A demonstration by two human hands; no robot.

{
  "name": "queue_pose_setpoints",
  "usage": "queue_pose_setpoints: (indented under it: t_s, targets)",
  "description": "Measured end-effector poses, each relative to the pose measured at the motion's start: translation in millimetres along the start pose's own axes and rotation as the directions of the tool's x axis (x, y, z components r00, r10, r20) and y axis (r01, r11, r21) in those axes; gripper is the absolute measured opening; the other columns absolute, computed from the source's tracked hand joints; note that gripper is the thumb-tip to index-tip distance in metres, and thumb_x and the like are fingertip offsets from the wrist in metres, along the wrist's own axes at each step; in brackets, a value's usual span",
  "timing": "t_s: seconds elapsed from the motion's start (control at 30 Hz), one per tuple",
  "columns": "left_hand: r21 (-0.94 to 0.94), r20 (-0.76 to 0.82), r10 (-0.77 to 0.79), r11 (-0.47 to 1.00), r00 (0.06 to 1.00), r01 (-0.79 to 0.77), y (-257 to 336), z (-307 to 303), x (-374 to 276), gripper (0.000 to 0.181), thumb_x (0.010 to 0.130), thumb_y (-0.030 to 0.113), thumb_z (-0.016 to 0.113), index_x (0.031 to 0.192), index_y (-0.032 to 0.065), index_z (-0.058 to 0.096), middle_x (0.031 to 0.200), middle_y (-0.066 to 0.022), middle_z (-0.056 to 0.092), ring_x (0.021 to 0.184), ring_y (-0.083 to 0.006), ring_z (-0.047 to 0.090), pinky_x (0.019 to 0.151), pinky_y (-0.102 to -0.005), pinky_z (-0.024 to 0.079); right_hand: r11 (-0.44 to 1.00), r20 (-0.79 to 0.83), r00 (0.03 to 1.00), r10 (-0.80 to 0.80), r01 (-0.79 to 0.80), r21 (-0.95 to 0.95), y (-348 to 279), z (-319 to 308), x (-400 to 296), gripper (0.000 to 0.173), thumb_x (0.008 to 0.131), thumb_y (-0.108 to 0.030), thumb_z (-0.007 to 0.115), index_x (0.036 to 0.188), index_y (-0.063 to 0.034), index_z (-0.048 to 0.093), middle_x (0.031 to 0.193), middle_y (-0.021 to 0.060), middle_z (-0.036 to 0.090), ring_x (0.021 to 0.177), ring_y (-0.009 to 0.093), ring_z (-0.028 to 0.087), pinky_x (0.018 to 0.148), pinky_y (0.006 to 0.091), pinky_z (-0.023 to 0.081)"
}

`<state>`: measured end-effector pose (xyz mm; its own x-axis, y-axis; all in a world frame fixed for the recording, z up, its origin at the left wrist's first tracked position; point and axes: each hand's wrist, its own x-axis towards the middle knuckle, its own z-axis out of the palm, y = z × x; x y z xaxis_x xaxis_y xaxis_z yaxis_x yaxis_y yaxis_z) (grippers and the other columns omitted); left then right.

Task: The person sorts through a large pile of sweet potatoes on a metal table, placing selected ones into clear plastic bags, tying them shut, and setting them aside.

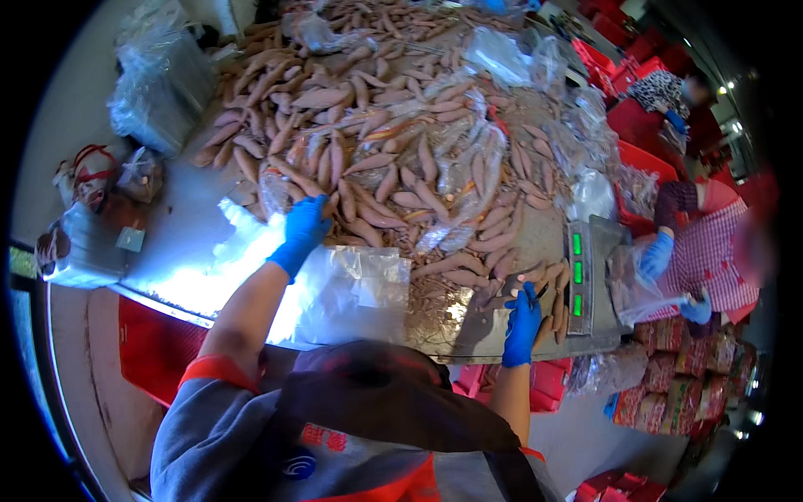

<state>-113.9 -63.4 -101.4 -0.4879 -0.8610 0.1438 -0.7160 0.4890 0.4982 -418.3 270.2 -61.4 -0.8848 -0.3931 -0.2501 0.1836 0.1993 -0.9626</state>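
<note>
My left hand [305, 229], in a blue glove, reaches into a large heap of sweet potatoes [370, 163]. Its fingers touch the near end of a long sweet potato [295, 176]; whether they grip it is hidden. Below that hand, clear plastic bags [357, 292] lie flat at the table's near edge, partly washed out by glare. My right hand [522, 329], also blue-gloved, is closed around a small dark tool [539, 290], perhaps a knife. Several sweet potatoes [558, 301] lie in a row just right of it, beside the scale.
A digital scale [580, 276] with green displays stands at the table's right. Beyond it a co-worker [702, 251] holds a plastic bag [633, 282]; another person [665, 94] is farther back. Wrapped bag stacks [163, 88] stand at left. Red crates [150, 351] sit below the table.
</note>
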Motion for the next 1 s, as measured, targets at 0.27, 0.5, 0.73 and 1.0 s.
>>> queue_pose_setpoints:
  t_s: [0.27,0.5,0.73,1.0]
  targets:
    - [-0.722,0.118,0.202,0.689,0.972,-0.056,111,-48,-52,0.055,0.078,0.016,0.068,0.125,0.0032,0.044,0.110,-0.0156,0.057,0.102,-0.0249,0.055,0.085,-0.0330,0.045,1.000,0.462,0.887,0.010,-0.013,0.004,8,78,-83,0.038,0.082,0.002,0.047,0.120,-0.0019,0.052,0.092,0.0048,0.060,0.070,0.008,0.053,0.063,0.0208,0.044]
    - [-0.635,0.243,0.355,0.762,0.903,-0.129,141,-76,-99,0.041,0.082,0.018,0.064,0.117,0.0018,0.051,0.107,-0.0119,0.059,0.095,-0.0194,0.057,0.081,-0.0326,0.046,0.736,0.671,0.611,-0.421,0.662,-0.141,-71,124,-109,0.031,0.083,0.000,0.047,0.113,-0.0006,0.056,0.083,0.0045,0.060,0.067,0.010,0.053,0.064,0.0229,0.044]
    - [-0.641,0.518,0.258,-0.514,0.816,0.570,145,-79,-90,0.035,0.090,0.031,0.050,0.113,0.0052,0.049,0.117,-0.0125,0.052,0.103,-0.0230,0.052,0.091,-0.0353,0.041,0.981,0.613,0.787,-0.065,0.162,-0.105,-65,121,-114,0.029,0.081,-0.005,0.048,0.109,-0.0019,0.057,0.087,0.0104,0.061,0.074,0.019,0.056,0.069,0.0298,0.045]
    - [-0.480,0.612,0.199,-0.676,0.766,0.559,134,-41,-106,0.039,0.089,0.036,0.050,0.115,0.0068,0.049,0.115,-0.0127,0.053,0.102,-0.0259,0.054,0.090,-0.0361,0.043,0.739,0.604,0.636,-0.481,0.665,-0.112,-64,125,-130,0.033,0.083,-0.006,0.056,0.115,0.0007,0.052,0.092,0.0105,0.062,0.077,0.013,0.057,0.069,0.0265,0.047]
